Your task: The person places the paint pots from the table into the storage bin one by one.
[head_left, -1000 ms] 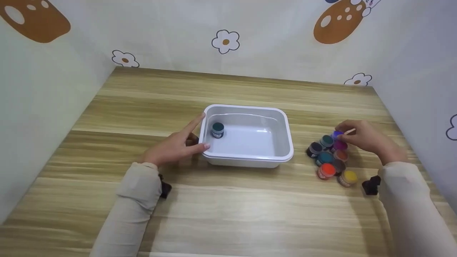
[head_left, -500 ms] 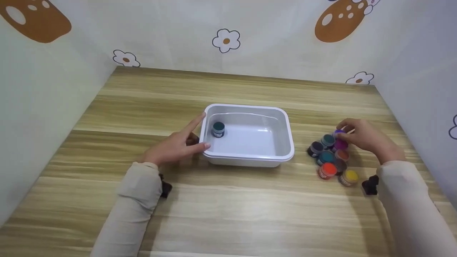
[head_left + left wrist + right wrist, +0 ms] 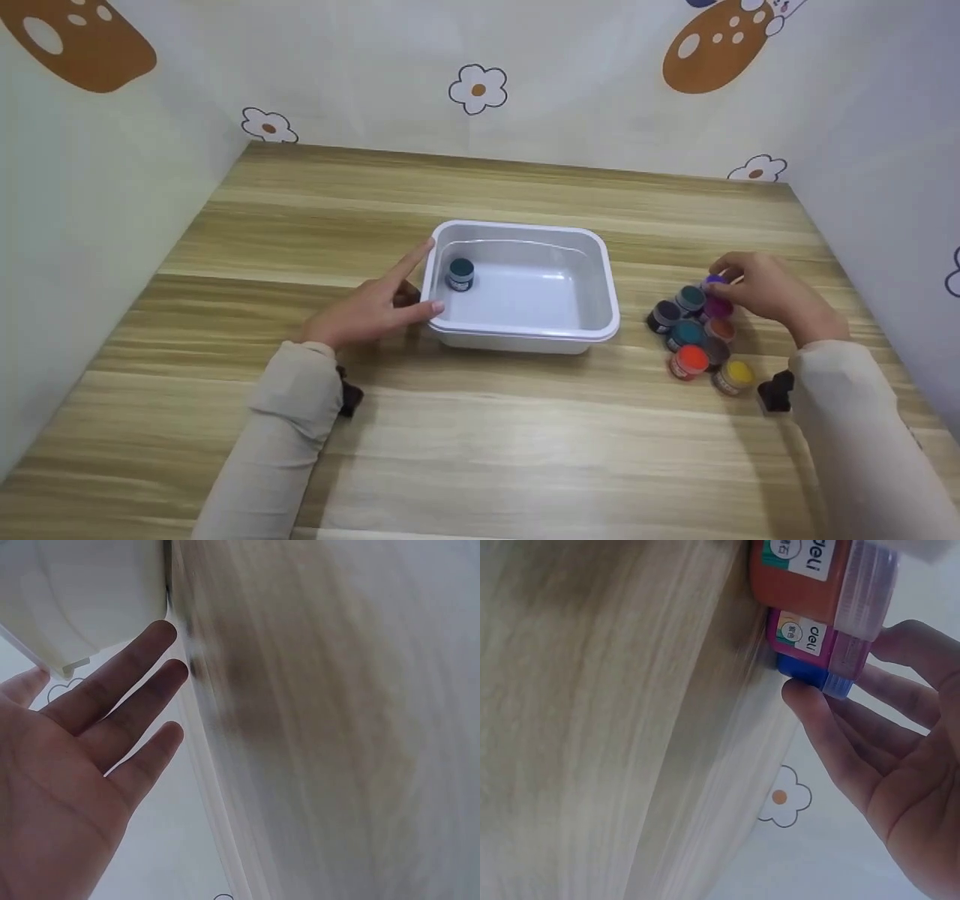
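Pale walls (image 3: 360,67), printed with outlined flowers (image 3: 478,89) and brown spotted shapes (image 3: 716,49), are set behind and beside a wood-grained table (image 3: 480,450). Near its middle a white tub (image 3: 517,343) is placed, and one dark green jar (image 3: 461,275) is seen standing upright inside it, near the left wall.

By the left hand (image 3: 371,307) the tub is touched at its left rim, with the thumb laid over the edge and the index finger stretched toward the far corner. In the left wrist view the other fingers are shown straight and spread beside the tub; nothing is gripped.

To the right of the tub, well apart from it, a close cluster of jars is set out. At its far end a blue jar (image 3: 715,283) is pinched between the thumb and fingers of the right hand (image 3: 772,292); whether it is lifted cannot be told. Beside it are placed a green jar (image 3: 690,300) and a purple jar (image 3: 718,307), followed by a black jar (image 3: 664,317), a teal jar (image 3: 686,336), a reddish-brown jar (image 3: 721,330) and a dark brown jar (image 3: 718,352). The near end is formed by a red jar (image 3: 689,362) and a yellow jar (image 3: 735,376).
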`<action>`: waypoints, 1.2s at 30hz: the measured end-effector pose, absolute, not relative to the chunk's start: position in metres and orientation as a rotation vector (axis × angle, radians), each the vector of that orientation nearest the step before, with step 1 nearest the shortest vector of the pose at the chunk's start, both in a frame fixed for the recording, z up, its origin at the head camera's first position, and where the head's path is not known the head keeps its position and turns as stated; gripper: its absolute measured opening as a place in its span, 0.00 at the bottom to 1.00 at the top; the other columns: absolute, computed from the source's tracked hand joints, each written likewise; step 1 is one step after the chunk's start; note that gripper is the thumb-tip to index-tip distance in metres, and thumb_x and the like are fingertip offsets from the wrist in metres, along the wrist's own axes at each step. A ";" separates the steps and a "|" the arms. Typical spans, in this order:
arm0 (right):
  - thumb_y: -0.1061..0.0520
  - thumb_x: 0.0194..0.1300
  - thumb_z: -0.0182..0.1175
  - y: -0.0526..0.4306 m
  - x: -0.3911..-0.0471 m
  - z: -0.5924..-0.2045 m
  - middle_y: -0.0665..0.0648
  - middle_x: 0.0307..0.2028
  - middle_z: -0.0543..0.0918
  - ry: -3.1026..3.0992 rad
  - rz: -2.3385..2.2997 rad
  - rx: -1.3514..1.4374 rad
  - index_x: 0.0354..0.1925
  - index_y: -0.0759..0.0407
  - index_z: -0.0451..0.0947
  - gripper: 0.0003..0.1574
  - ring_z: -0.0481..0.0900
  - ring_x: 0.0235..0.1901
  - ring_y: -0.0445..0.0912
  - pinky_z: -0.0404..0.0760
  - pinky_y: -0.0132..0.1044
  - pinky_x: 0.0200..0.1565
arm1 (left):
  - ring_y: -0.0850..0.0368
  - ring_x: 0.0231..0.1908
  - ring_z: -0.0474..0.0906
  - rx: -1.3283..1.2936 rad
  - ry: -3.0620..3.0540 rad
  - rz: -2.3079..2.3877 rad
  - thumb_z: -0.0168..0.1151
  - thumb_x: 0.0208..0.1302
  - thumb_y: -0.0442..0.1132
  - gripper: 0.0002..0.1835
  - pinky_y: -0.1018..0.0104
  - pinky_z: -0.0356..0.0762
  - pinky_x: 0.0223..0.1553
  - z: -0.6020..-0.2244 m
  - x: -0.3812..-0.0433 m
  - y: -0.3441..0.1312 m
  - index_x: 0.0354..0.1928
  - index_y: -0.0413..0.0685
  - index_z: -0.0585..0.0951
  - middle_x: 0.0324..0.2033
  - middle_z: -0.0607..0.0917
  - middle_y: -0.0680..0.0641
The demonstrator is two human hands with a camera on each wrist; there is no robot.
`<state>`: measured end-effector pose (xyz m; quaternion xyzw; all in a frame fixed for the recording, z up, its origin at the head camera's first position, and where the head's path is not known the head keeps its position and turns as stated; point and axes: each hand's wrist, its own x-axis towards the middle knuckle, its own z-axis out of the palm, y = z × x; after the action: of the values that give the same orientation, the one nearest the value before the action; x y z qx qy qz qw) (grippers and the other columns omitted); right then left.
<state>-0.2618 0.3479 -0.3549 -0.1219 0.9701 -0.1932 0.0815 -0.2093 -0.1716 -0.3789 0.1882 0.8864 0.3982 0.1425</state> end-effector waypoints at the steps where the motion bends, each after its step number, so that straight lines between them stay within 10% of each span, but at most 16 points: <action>1: 0.52 0.69 0.62 0.347 -0.261 -0.354 0.76 0.44 0.83 2.899 -0.580 -0.361 0.50 0.75 0.77 0.25 0.83 0.44 0.65 0.78 0.60 0.47 | 0.48 0.54 0.77 0.542 2.557 1.147 0.60 0.64 0.64 0.49 0.45 0.71 0.58 -0.379 -0.209 -0.172 0.79 0.72 0.41 0.52 0.81 0.39; 21: 0.53 0.69 0.62 0.240 -0.237 -0.281 0.70 0.48 0.84 3.010 -0.803 -0.497 0.57 0.68 0.76 0.25 0.83 0.48 0.62 0.80 0.56 0.50 | 0.47 0.54 0.76 0.502 2.557 1.132 0.58 0.64 0.66 0.49 0.45 0.71 0.56 -0.378 -0.207 -0.175 0.78 0.76 0.40 0.55 0.79 0.40; 36: 0.57 0.66 0.63 0.102 -0.250 -0.310 0.64 0.43 0.85 2.860 -0.645 -0.780 0.50 0.68 0.81 0.19 0.82 0.41 0.53 0.82 0.45 0.46 | 0.48 0.54 0.77 0.526 2.557 1.124 0.58 0.63 0.68 0.50 0.46 0.72 0.56 -0.378 -0.208 -0.171 0.78 0.76 0.40 0.55 0.80 0.40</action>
<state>-0.2502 0.1022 -0.3100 -0.2566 0.9414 -0.2123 0.0538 -0.2077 -0.1715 -0.3784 0.1830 0.8896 0.3910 0.1492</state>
